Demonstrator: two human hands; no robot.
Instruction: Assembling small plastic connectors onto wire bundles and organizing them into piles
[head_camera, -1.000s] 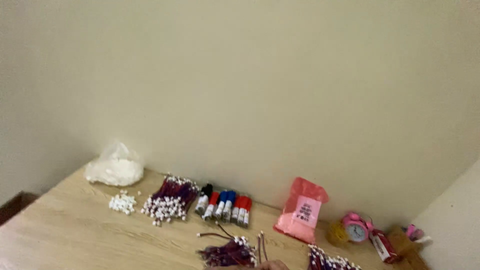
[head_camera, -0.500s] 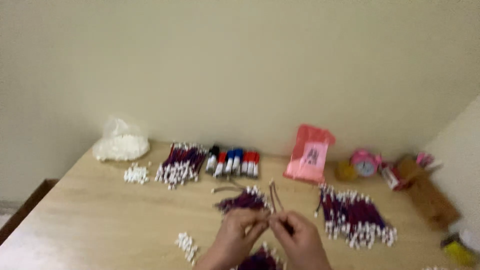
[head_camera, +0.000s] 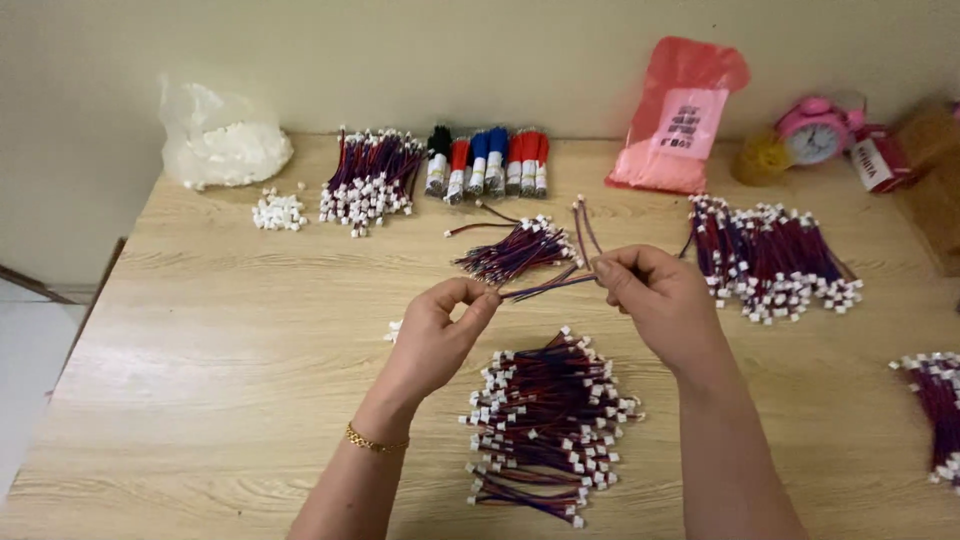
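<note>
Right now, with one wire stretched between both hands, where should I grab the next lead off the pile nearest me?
Probably by the wire just behind a white connector on the near pile's left fringe, coming from the left with the left hand. There the connectors fan outward and single ends stick out, while the middle is tangled. The right hand holds the red-and-blue lead.

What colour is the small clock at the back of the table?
The clock is pink with a pale face, seen in the head view, at the far right.
</note>
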